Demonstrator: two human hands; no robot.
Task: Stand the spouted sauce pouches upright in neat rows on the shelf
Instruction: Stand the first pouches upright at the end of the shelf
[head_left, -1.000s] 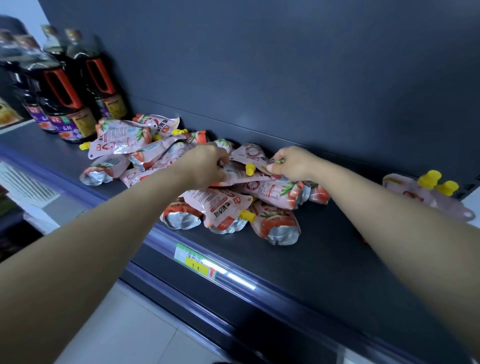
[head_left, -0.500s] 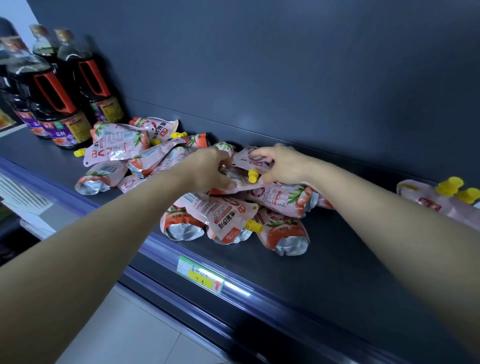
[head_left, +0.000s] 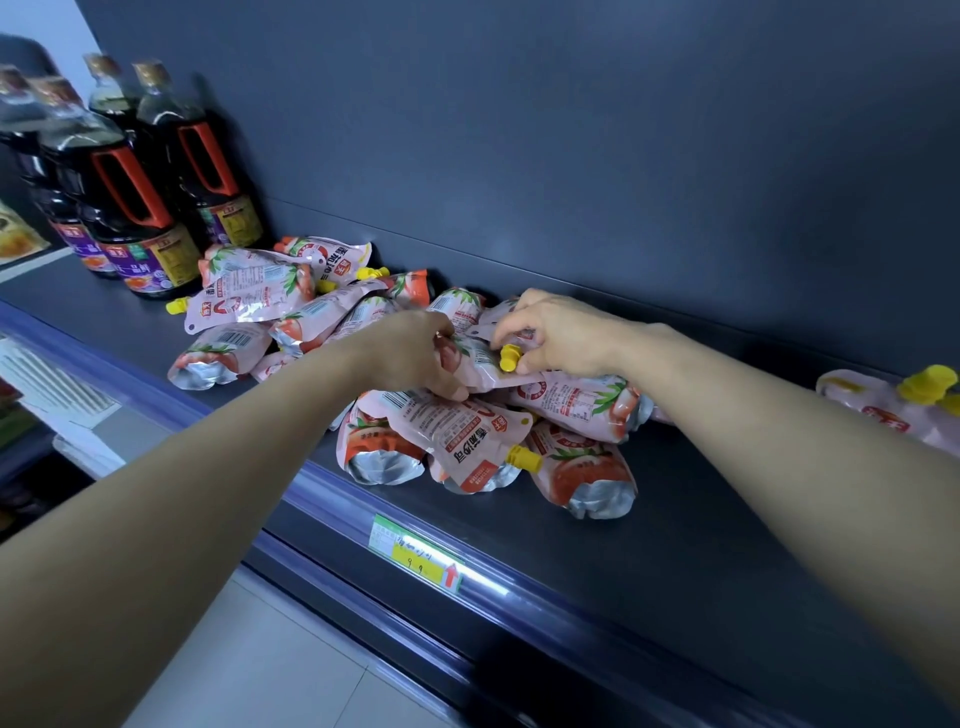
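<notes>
Gripping one pouch (head_left: 480, 370) with both hands atop the heap (head_left: 467, 431).
Left hand (head_left: 415, 353) clutches its body, right hand (head_left: 566, 335) pinches beside the yellow cap (head_left: 509, 357); the heap lies flat on the shelf (head_left: 675, 519).

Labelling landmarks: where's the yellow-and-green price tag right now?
Head view, lower centre: the yellow-and-green paper price tag sits in the shelf's blue front rail, below the pile of pink foil spouted pouches.
</notes>
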